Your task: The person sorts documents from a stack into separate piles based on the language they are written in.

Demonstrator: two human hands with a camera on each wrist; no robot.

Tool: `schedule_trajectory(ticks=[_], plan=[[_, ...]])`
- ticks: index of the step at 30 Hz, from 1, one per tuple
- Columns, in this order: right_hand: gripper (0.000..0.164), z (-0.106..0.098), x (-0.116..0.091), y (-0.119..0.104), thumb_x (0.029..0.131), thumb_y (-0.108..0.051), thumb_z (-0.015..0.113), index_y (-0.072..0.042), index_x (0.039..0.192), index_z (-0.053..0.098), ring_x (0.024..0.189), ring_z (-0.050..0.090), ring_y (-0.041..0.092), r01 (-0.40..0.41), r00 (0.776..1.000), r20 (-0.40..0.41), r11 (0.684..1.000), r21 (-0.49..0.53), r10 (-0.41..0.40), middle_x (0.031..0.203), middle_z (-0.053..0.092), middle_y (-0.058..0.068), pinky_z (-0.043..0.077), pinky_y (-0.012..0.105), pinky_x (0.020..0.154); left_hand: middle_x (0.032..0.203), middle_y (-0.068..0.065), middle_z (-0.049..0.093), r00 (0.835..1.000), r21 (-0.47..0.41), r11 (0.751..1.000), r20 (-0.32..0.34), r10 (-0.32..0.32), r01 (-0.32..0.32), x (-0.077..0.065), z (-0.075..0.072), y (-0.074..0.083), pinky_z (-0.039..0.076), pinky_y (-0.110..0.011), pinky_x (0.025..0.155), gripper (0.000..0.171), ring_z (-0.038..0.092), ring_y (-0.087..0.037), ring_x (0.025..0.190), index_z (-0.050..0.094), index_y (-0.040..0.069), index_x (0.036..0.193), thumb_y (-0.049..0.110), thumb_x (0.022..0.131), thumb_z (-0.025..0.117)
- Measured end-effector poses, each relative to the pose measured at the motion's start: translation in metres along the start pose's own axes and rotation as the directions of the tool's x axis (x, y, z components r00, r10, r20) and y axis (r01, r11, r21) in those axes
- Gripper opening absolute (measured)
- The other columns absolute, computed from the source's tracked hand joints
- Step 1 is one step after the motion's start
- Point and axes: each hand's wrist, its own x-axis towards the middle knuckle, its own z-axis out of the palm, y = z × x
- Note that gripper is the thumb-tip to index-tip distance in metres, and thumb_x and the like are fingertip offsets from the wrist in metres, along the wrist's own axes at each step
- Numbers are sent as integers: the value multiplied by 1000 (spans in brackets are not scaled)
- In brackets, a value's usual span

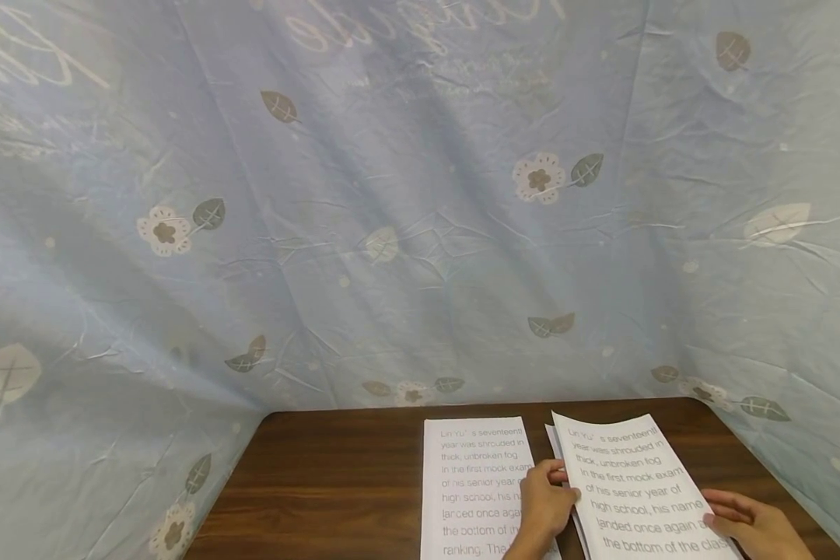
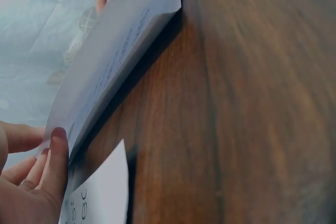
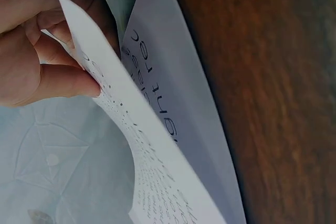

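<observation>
Wood-grain tabletop (image 1: 322,482) below; left hand (image 1: 547,498) and right hand (image 1: 759,525) pinch opposite long edges of printed sheets (image 1: 626,474) between them, long axis running away; another printed page (image 1: 472,474) lies nearer the left hand; leaf-patterned cloth (image 1: 420,295) beyond.

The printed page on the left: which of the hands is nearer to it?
Left. The left hand overlaps the printed page at its right edge in the head view; the right hand is farther right, across the held sheets.

Smooth, matt paper sheets (image 1: 630,482) at your right, a matt paper stack (image 1: 469,486) left, wood-grained table (image 1: 322,474) beneath, and a creased, faintly glossy curtain (image 1: 427,288) on your far side!
</observation>
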Motion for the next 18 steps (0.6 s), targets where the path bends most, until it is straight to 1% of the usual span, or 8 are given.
schedule_trajectory(ticks=[4,6,9,11,12,14,16,18], plan=[[70,1,2,-1,94,-28,82,9,147,55,88,77,20,9,1000,4,1000,-12,-9,113,81,13,64,38,72,87,-4,77,1000,-6,1000,-8,1,-1,0,0,-1,56,-18,51,46,67,-5,63,77,2,113,-18,72,75],[70,2,3,-1,94,-28,82,10,147,55,88,77,20,9,1000,9,1000,-9,-9,113,81,12,64,39,72,87,-4,77,1000,-22,1000,-4,-7,6,0,0,-2,57,-20,51,45,68,-6,63,77,1,113,-18,73,76],[70,2,4,-1,95,-28,81,11,146,56,88,77,19,22,1000,5,999,-31,-22,114,81,16,64,37,72,88,-3,76,1000,-41,999,8,-26,26,1,-1,-4,58,-21,51,41,68,-8,62,77,1,113,-15,76,79],[70,1,3,-1,96,-31,81,11,146,56,87,76,12,46,999,1,995,-86,-46,116,80,19,63,32,72,90,-4,75,999,-46,998,19,-40,40,1,-3,-3,60,-22,52,39,69,-11,62,76,1,115,-12,78,81],[70,1,2,-2,96,-33,80,11,146,56,87,75,8,57,998,-5,990,-128,-59,118,80,20,62,29,72,91,-4,75,999,-48,998,22,-44,45,1,-5,-2,60,-23,52,38,69,-11,63,76,1,116,-10,80,82],[71,-1,0,-3,97,-36,78,11,145,57,87,71,0,89,995,-15,971,-223,-95,122,79,21,58,24,73,94,-4,73,998,-43,998,32,-48,49,2,-9,1,62,-24,55,37,69,-11,65,75,0,118,-7,82,82],[69,-2,-3,-5,98,-38,77,10,144,58,88,70,-1,108,992,-34,948,-301,-124,123,79,22,59,30,81,95,-4,72,998,-28,998,35,-46,47,3,-12,3,63,-26,56,36,69,-12,67,75,0,120,-4,85,82],[68,-2,-5,-7,99,-39,75,10,143,59,93,74,7,113,989,-53,932,-346,-139,123,78,21,59,40,88,96,-3,72,998,-11,999,38,-42,42,4,-16,4,63,-26,56,36,68,-11,69,74,-1,122,0,87,82]])
